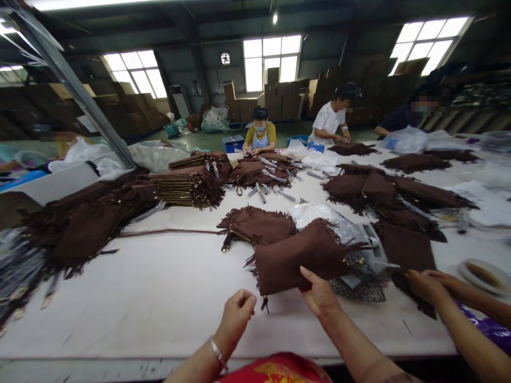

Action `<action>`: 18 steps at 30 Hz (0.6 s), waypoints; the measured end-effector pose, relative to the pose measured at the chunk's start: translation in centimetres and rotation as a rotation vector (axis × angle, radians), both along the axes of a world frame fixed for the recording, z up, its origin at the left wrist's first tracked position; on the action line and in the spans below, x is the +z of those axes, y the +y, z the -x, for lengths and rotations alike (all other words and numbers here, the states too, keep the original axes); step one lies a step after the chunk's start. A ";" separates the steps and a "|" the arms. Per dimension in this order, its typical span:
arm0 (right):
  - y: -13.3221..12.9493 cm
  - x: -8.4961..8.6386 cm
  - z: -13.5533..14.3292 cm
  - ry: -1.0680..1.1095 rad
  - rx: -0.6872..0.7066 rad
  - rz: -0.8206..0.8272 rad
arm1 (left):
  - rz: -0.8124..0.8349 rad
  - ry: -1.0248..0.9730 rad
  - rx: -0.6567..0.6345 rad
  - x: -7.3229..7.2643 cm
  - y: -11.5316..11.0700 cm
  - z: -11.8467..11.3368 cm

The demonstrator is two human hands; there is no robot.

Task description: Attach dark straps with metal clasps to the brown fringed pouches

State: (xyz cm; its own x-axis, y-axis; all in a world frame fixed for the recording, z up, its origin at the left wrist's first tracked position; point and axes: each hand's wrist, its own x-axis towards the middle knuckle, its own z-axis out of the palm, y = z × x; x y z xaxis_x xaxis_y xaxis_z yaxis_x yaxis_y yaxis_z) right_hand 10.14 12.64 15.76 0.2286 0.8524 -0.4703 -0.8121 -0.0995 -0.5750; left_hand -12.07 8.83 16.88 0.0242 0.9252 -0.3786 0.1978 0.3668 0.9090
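Observation:
A brown fringed pouch is held up in my right hand, thumb on its face and the other fingers behind its lower edge. Just left of the pouch, my left hand is closed with fingertips pressed together; whether something small is between them cannot be made out. A dark zipper pull dangles below the pouch's lower left corner. Behind it another fringed pouch lies on the white table, partly covered. Clear plastic and a dark speckled item lie beside the held pouch on the right.
Brown pouches are heaped at the left, stacked at centre and piled at the right. A co-worker's hands hold dark material near a tape roll. Several people work across the table.

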 end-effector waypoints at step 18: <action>2.9 0.1 2.4 -0.483 0.477 -0.047 | 0.513 -0.494 0.181 -6.4 -3.2 -2.6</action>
